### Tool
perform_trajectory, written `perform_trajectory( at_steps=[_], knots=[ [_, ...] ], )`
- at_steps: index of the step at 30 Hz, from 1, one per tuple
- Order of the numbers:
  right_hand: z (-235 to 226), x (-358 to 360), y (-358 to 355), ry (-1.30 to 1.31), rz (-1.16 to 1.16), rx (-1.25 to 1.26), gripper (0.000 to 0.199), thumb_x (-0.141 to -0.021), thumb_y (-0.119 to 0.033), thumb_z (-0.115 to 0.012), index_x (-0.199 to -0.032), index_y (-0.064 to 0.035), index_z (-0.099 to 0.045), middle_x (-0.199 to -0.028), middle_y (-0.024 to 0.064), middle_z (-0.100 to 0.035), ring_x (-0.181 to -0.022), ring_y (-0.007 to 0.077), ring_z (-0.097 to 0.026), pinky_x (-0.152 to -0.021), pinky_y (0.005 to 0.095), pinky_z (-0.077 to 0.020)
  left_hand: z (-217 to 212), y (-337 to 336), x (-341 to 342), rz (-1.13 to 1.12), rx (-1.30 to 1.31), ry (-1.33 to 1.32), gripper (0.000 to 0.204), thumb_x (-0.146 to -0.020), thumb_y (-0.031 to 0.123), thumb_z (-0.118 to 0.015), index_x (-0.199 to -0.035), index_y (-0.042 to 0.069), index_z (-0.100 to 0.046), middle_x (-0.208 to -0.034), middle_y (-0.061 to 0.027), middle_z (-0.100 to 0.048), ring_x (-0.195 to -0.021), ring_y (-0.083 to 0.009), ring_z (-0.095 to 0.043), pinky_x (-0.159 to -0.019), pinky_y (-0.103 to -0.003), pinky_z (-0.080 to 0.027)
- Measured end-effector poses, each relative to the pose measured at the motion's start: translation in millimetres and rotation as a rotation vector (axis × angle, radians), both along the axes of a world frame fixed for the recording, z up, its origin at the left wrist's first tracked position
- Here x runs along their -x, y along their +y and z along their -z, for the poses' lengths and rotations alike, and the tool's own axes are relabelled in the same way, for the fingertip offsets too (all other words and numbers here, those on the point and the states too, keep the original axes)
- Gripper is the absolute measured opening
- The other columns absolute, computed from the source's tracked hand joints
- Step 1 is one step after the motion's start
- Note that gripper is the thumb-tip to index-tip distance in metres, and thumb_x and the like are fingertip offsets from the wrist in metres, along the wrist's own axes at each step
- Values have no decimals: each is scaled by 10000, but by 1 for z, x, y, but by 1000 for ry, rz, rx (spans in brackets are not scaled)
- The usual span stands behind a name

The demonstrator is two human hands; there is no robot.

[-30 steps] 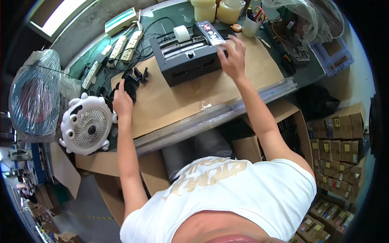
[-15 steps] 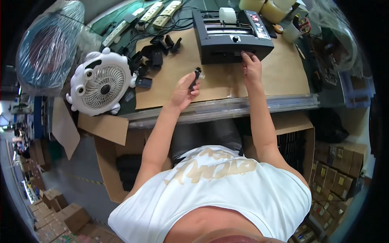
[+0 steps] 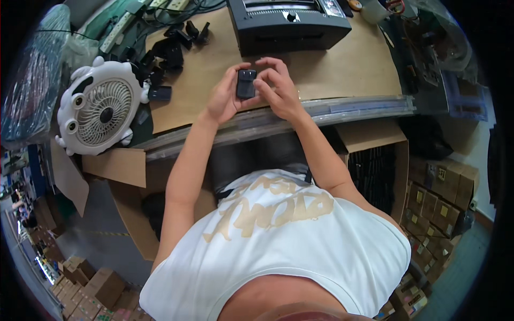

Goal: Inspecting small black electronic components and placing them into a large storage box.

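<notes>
A black power adapter with two metal prongs at its far end rests in my left hand, whose fingers and thumb close round its left side and underneath. My right hand is just to the right, fingers bent and spread, its thumb and fingertip side close against the adapter's right edge. Nothing can be made out between the right fingers. Beyond both hands stands a black label-dispensing machine with a knob and a front slot.
More black adapters lie in a heap at the left on brown paper. A white animal-shaped fan stands farther left, near power strips. An open carton holding black items sits below the table's front edge, on the right.
My right hand has left the machine's front and come down beside my left hand. The adapter has turned so its broad face shows. The whole view has shifted.
</notes>
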State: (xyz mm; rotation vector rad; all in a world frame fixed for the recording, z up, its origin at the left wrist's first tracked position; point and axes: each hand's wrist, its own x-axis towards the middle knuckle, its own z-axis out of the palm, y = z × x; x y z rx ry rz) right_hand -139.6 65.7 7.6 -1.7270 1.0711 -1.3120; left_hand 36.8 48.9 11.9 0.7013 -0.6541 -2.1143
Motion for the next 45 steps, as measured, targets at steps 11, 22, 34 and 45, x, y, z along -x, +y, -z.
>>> perform_trajectory(
  at_steps=[11,22,34,45],
  knots=[
    [0,-6,-3,152,27,108,94,-833,-121,-679,-860,-50,-625,-1242,102,-523,-1127,281,-462,-912,360,-414,-4,-1,0,123,77,63,375,-1025,230,-401,-1381,146,-318,-1297,-159,-487,-1101,-239,-589,-920,-430,-553],
    [-1,-6,-2,282,69,223,84,-825,-42,-689,-863,-23,-617,-1281,111,-495,-1137,275,-487,-863,332,-456,0,2,-2,134,148,87,630,-826,-95,-447,-1387,141,-290,-1302,-174,-454,-1106,-266,-577,-923,-421,-551],
    [-9,-11,3,189,107,194,221,-760,-61,-761,-917,-17,-611,-1258,120,-495,-1091,273,-538,-879,349,-482,-4,5,-1,110,146,65,737,-750,-178,-419,-1386,168,-277,-1272,-189,-494,-1103,-291,-580,-930,-412,-547],
    [-12,-3,-8,-290,-116,-397,464,-783,-28,-722,-1222,-37,-571,-1177,118,-577,-968,180,-588,-803,285,-519,-5,8,4,125,194,35,721,-754,-187,-411,-1369,172,-296,-1318,-186,-482,-1140,-304,-562,-944,-424,-542]
  ],
)
